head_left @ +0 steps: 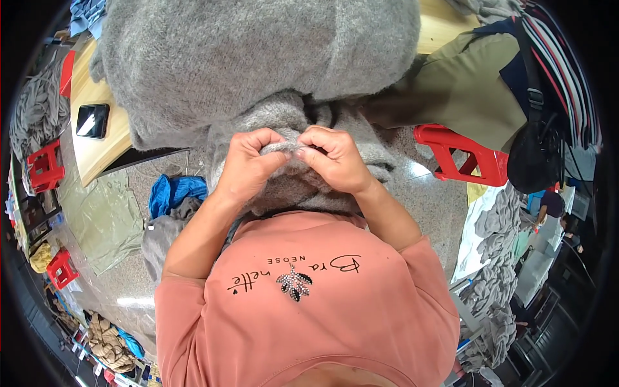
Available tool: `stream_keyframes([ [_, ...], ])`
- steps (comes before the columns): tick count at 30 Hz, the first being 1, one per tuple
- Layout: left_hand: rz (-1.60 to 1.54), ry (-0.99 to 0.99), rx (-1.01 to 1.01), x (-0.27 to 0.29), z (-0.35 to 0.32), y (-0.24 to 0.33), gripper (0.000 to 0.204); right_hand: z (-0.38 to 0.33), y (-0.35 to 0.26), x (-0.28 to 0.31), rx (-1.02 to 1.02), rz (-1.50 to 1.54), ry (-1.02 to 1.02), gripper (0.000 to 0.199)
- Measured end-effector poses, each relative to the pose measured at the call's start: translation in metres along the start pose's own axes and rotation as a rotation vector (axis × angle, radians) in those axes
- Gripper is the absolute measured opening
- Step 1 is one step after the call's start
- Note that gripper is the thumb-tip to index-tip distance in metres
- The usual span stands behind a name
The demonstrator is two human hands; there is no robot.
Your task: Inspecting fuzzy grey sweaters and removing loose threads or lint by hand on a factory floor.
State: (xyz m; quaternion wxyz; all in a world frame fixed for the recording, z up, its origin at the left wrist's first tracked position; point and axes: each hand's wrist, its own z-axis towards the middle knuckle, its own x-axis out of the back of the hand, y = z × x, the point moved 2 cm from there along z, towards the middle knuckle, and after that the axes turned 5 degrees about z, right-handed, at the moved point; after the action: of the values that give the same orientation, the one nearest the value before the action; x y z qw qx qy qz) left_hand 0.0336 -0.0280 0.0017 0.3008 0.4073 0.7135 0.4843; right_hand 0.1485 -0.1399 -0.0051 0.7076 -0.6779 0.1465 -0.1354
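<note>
Fuzzy grey knit fabric (pixel 277 184) lies bunched over my lap. My left hand (pixel 250 161) pinches a fold of it between thumb and curled fingers. Close beside it, my right hand (pixel 335 158) pinches the same fabric, the two sets of fingertips almost touching. A short stretch of knit shows between the hands. Whether anything small sits in the fingertips is hidden. Just beyond my hands, a large heap of the same grey knit (pixel 258 58) covers most of the table.
A black phone (pixel 93 120) lies on the wooden table (pixel 106 151) at left. A red stool (pixel 461 155) stands at right beside a person in khaki trousers (pixel 458 84). Blue cloth (pixel 177 193) lies on the floor at left; grey knit piles (pixel 496 277) lie at right.
</note>
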Motion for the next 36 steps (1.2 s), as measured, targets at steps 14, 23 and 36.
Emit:
stream_keyframes([
  [14,-0.113,-0.025,0.046,-0.005,-0.001,-0.005,0.005,-0.004,0.002,0.002,-0.225,0.178,-0.013,0.005],
  [23,-0.304,0.074,-0.017,-0.004,-0.006,-0.013,0.007,-0.002,0.016,0.006,-0.235,0.317,0.091,0.007],
  [36,-0.014,0.025,-0.028,-0.013,-0.009,-0.017,0.002,-0.003,0.009,-0.009,0.072,-0.084,0.098,0.003],
])
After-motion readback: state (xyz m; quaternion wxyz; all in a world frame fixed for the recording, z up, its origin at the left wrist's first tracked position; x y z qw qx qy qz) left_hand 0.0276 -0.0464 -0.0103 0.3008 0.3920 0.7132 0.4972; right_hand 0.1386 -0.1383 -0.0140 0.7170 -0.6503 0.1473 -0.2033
